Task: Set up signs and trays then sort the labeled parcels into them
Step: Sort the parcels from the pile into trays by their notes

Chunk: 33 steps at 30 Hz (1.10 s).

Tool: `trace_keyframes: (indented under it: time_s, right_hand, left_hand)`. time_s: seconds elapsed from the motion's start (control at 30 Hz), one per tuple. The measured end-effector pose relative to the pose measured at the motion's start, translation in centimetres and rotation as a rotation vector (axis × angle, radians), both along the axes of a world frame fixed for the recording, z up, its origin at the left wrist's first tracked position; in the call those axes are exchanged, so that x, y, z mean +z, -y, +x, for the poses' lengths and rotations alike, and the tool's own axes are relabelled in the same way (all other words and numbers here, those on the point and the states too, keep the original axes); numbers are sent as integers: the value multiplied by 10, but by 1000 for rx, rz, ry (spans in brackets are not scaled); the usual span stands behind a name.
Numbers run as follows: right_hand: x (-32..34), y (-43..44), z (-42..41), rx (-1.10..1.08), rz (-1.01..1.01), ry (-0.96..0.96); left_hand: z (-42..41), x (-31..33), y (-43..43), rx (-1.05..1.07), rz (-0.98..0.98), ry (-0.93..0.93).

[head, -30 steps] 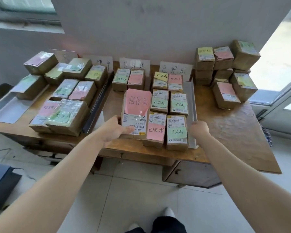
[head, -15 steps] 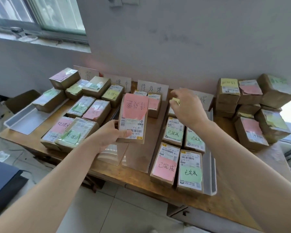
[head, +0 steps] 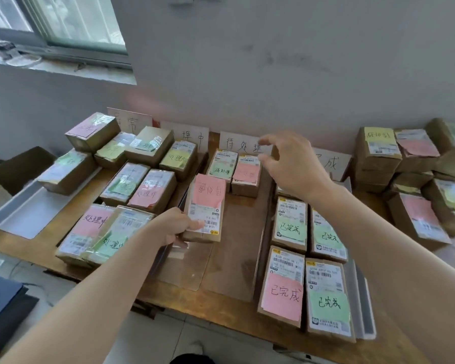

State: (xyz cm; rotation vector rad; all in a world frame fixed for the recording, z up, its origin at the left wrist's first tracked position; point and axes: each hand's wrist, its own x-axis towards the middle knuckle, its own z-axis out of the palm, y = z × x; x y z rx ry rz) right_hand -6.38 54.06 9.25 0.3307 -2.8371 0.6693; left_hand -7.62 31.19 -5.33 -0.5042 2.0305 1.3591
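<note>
Parcel: brown box, top face up. Pink note on far half, white barcode label on near half. Note's writing reads upside down from the near side.
Axis: long side runs near–far, far end leaning a bit R.
Location: over clear mid tray, btwn the L group of boxes and the R tray. Can't tell if its near end touches anything.
L hand: grips parcel's near-L corner, thumb pressed on the label, other fingers curled under. Box sticks out far and R of the grip.
R hand: hovers beyond parcel's far-R end. Fingers loosely bent, thumb & index apart, nothing seen btwn them.
Far end of mid tray: green-note box and pink-note box side by side, just in front of middle sign.
R tray: four boxes visible in 2 rows w/ pink & green notes. R sign partly behind R hand.
L side: boxes bunched on table. Grey tray at far L w/ one box at its far end.
Far R: pile of boxes, stacked.
</note>
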Motion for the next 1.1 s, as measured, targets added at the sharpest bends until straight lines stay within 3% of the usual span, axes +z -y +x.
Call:
trace_keyframes:
  time_s: [0.43,0.57,0.83,0.93,1.1]
  right_hand:
    - [3,44,-2,-257,-57,85]
    - [2,50,0,-307,-41,73]
    - [1,61,1,-313,-24,63]
    - [7,57,6,-308,4,21]
    - [27,37,22,-318,84,-85]
  left_hand:
    - [-80,-41,-2,-193,-104,86]
    - [-89,-45,-1,-251,-214,2]
    - [-88,-14,8,-575,-742,-405]
    - [-86,23,-3,-572,-707,-598]
    - [-57,95,-42,-528,-391,-1135]
